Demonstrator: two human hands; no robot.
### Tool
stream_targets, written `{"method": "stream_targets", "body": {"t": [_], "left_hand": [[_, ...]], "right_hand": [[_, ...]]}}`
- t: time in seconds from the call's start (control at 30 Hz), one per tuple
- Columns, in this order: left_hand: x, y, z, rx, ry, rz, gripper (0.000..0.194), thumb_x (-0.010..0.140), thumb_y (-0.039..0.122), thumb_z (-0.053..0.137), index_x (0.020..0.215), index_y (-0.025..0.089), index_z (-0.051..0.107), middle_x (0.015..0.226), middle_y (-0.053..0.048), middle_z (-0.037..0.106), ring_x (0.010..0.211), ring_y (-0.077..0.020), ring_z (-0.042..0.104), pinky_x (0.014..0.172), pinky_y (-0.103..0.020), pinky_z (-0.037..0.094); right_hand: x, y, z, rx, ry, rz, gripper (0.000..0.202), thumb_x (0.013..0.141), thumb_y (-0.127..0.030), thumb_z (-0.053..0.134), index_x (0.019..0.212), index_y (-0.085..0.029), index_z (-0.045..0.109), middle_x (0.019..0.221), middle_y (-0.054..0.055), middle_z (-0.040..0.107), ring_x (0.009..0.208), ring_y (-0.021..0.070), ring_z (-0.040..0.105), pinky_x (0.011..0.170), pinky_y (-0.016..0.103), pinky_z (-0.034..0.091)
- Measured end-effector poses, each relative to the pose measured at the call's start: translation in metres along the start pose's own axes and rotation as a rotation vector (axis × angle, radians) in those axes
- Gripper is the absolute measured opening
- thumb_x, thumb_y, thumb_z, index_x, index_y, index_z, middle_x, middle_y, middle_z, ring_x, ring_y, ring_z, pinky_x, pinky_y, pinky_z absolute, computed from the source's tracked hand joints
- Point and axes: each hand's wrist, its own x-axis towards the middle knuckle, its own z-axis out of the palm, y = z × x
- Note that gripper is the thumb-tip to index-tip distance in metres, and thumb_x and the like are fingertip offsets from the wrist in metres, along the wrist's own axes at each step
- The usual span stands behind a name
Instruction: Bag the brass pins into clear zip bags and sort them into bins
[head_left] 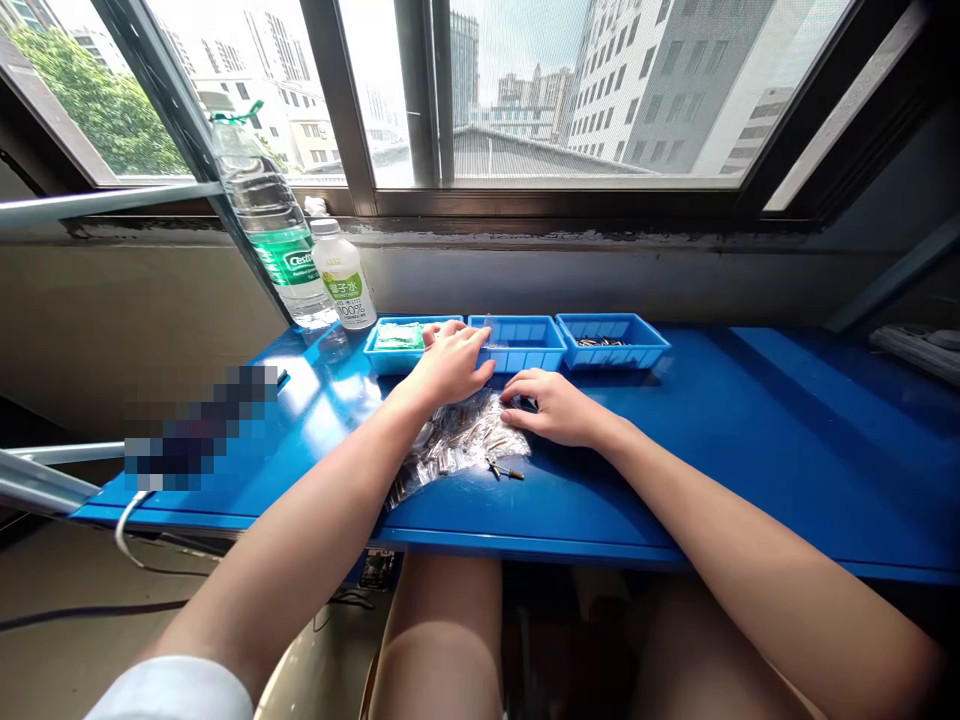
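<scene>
My left hand (454, 362) reaches over the front of the blue bins. A small clear plastic bag (491, 328) shows at its fingertips, above the middle blue bin (525, 358). Its thumb stands apart from the fingers. My right hand (553, 408) rests at the right edge of a pile of small clear packets (469, 435), its fingers curled. Something dark shows between its thumb and fingers, too small to name. Two or so dark screw-like pieces with brassy parts (511, 473) lie loose in front of the pile.
The left blue bin (382, 362) holds green-and-white packets; the right blue bin (645, 350) holds dark and brassy small pieces. A large water bottle (274, 225) and a white bottle (345, 280) stand behind at left. A blurred dark object (206, 425) lies on the blue table (750, 450).
</scene>
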Motion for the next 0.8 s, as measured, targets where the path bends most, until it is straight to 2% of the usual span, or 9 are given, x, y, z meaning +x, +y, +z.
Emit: {"method": "stream_targets", "body": {"t": [0.2, 0.3, 0.4, 0.47, 0.57, 0.8], "left_hand": [[-0.0007, -0.0008, -0.0002, -0.015, -0.001, 0.016, 0.048, 0.088, 0.037, 0.049, 0.131, 0.015, 0.057, 0.132, -0.014, 0.061, 0.126, -0.0354, 0.045, 0.102, -0.058, 0.028], [-0.0005, -0.0012, -0.0001, -0.020, 0.001, 0.017, 0.046, 0.089, 0.037, 0.049, 0.128, 0.016, 0.059, 0.132, -0.013, 0.062, 0.125, -0.0353, 0.046, 0.102, -0.058, 0.028], [0.0000, -0.0014, 0.0001, -0.023, -0.005, 0.023, 0.044, 0.088, 0.037, 0.049, 0.125, 0.016, 0.061, 0.130, -0.013, 0.062, 0.125, -0.0352, 0.046, 0.102, -0.057, 0.029], [0.0005, -0.0016, 0.0000, -0.021, 0.000, 0.020, 0.042, 0.089, 0.036, 0.048, 0.123, 0.016, 0.062, 0.129, -0.013, 0.063, 0.124, -0.0349, 0.046, 0.102, -0.057, 0.029], [0.0008, -0.0015, -0.0004, -0.020, 0.008, 0.019, 0.040, 0.090, 0.035, 0.046, 0.121, 0.017, 0.064, 0.128, -0.012, 0.064, 0.124, -0.0342, 0.047, 0.102, -0.057, 0.028], [0.0003, -0.0005, 0.0001, -0.022, 0.006, 0.024, 0.041, 0.090, 0.034, 0.047, 0.123, 0.017, 0.064, 0.129, -0.012, 0.064, 0.124, -0.0331, 0.047, 0.103, -0.056, 0.028]], "right_hand": [[0.0002, -0.0021, -0.0008, 0.024, 0.014, 0.019, 0.014, 0.083, -0.027, 0.065, 0.090, -0.017, 0.071, 0.096, 0.007, 0.072, 0.092, 0.0211, 0.064, 0.085, 0.035, 0.051], [-0.0005, -0.0008, 0.0004, 0.044, 0.030, 0.055, 0.031, 0.081, -0.028, 0.066, 0.109, -0.016, 0.067, 0.103, 0.009, 0.071, 0.091, 0.0216, 0.065, 0.081, 0.035, 0.053], [-0.0012, 0.0017, 0.0031, 0.034, 0.040, -0.014, 0.044, 0.083, -0.025, 0.061, 0.127, -0.017, 0.061, 0.124, 0.011, 0.065, 0.110, 0.0244, 0.061, 0.094, 0.038, 0.051], [-0.0013, 0.0025, 0.0043, 0.002, 0.014, -0.051, 0.037, 0.086, -0.025, 0.058, 0.122, -0.020, 0.066, 0.127, 0.010, 0.064, 0.116, 0.0256, 0.058, 0.100, 0.041, 0.049], [-0.0011, 0.0012, 0.0035, -0.007, -0.022, -0.043, 0.030, 0.087, -0.025, 0.056, 0.112, -0.020, 0.071, 0.117, 0.009, 0.069, 0.110, 0.0252, 0.060, 0.098, 0.041, 0.050], [-0.0001, -0.0058, -0.0033, 0.024, -0.055, -0.021, 0.033, 0.081, -0.041, 0.068, 0.105, -0.018, 0.072, 0.109, 0.009, 0.071, 0.104, 0.0255, 0.061, 0.090, 0.039, 0.051]]}}
